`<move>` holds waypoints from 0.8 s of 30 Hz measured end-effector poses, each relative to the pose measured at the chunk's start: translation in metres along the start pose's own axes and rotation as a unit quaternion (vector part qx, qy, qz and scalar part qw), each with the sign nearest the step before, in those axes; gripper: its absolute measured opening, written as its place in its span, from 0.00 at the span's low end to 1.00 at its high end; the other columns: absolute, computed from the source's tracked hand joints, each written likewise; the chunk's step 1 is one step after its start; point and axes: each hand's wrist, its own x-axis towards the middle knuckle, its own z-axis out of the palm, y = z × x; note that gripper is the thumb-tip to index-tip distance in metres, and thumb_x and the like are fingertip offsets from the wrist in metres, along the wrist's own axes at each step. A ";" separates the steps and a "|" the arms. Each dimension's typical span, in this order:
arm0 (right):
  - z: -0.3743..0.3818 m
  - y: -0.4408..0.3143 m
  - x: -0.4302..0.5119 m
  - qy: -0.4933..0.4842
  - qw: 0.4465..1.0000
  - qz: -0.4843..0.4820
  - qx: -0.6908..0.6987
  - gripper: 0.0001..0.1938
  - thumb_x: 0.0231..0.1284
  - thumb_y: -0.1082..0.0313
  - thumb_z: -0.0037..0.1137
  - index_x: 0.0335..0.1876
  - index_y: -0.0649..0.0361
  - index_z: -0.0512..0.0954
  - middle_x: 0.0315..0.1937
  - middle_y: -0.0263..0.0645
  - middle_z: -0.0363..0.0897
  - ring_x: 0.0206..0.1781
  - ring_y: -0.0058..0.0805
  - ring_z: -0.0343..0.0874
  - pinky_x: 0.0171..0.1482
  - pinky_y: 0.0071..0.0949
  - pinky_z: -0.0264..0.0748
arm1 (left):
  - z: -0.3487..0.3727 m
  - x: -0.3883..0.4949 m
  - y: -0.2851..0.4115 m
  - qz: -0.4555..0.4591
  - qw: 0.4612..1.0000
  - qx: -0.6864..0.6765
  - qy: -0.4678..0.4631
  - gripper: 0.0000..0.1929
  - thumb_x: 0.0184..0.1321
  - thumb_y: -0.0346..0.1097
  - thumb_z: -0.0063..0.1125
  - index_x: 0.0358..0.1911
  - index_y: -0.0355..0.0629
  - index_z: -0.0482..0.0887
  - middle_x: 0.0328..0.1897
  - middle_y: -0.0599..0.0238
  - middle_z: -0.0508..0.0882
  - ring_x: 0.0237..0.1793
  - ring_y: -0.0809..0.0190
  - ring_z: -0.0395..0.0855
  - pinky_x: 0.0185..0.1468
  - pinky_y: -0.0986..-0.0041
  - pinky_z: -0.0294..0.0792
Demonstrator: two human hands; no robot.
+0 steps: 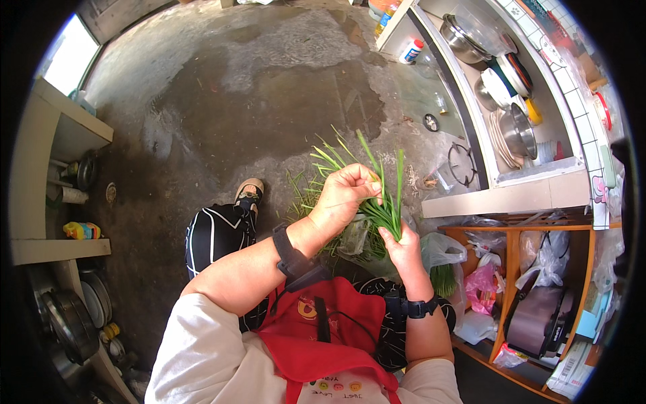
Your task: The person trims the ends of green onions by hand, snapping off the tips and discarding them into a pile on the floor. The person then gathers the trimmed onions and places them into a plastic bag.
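A small bunch of long green leaves, probably garlic chives (379, 214), fans upward from my right hand (405, 250), which grips it near the lower end. Above it, my left hand (348, 189) pinches a leaf between thumb and fingertips; a yellowish bit shows there. Beneath both hands a clear plastic bag (353, 237) lies on the floor with loose greens (330, 247) on and around it. More cut green scraps (300, 194) are scattered to the left. To the right of my right wrist, another bundle of greens (444, 279) stands in a whitish plastic bag (438, 248).
The concrete floor (212, 126) has a large wet patch ahead. On the right are a counter shelf (504, 202) with bowls and plates, and a wooden cabinet (512, 267) holding bags. A pot ring (462, 164) lies near the shelf. Pans (70, 323) sit at left.
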 end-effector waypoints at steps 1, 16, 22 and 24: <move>0.000 -0.001 0.000 0.005 1.000 -0.021 -0.012 0.11 0.54 0.62 0.56 0.38 0.60 0.73 0.24 0.48 0.76 0.30 0.45 0.78 0.31 0.32 0.71 | 0.000 0.000 0.000 0.004 1.000 -0.018 -0.013 0.02 0.55 0.25 0.54 0.27 0.38 0.77 0.27 0.69 0.79 0.28 0.73 0.75 0.36 0.82 0.67; -0.015 0.018 0.005 0.088 0.996 -0.025 0.017 0.12 0.54 0.62 0.57 0.39 0.60 0.74 0.25 0.43 0.77 0.27 0.31 0.77 0.33 0.28 0.71 | -0.029 0.012 0.052 0.115 0.976 0.166 0.083 0.02 0.55 0.26 0.55 0.27 0.38 0.76 0.28 0.70 0.78 0.31 0.73 0.74 0.39 0.81 0.66; -0.027 0.022 0.008 0.126 0.981 -0.022 0.146 0.10 0.55 0.66 0.57 0.39 0.63 0.75 0.24 0.28 0.75 0.23 0.15 0.69 0.27 0.18 0.67 | -0.028 0.009 0.059 0.071 0.926 0.360 0.086 0.04 0.53 0.28 0.56 0.26 0.37 0.76 0.22 0.70 0.78 0.25 0.71 0.74 0.32 0.78 0.67; -0.029 0.022 0.008 0.140 0.970 -0.037 0.194 0.09 0.55 0.68 0.57 0.38 0.63 0.75 0.23 0.26 0.73 0.22 0.14 0.67 0.25 0.16 0.65 | -0.026 0.006 0.059 0.101 0.842 0.524 0.082 0.05 0.52 0.30 0.57 0.25 0.36 0.77 0.21 0.65 0.79 0.24 0.65 0.77 0.29 0.74 0.68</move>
